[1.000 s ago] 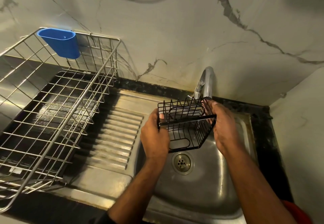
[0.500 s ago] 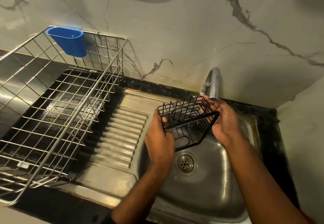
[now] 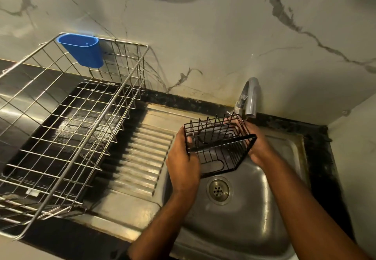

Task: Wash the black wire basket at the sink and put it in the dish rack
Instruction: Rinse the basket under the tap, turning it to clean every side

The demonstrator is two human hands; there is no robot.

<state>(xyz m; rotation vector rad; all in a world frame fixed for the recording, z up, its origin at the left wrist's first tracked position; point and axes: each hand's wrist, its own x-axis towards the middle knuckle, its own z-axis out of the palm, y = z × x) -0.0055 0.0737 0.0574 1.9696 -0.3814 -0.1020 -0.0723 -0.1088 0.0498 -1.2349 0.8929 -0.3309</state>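
Observation:
The black wire basket (image 3: 218, 148) is held tilted over the steel sink (image 3: 280, 209), just below the tap (image 3: 251, 99). My left hand (image 3: 183, 164) grips its left side, thumb over the rim. My right hand (image 3: 259, 146) cups its right side, fingers behind the wires. No water is visible from the tap. The silver wire dish rack (image 3: 67, 125) stands on the counter to the left.
A blue plastic cup (image 3: 83, 51) hangs on the rack's back rim. A ribbed steel drainboard (image 3: 140, 156) lies between rack and sink. The drain (image 3: 218, 190) sits under the basket. Marble wall runs behind; a white wall closes the right side.
Both hands have tilted and turned the basket a little, its right end lifting toward the tap. The camera has shifted slightly right and down.

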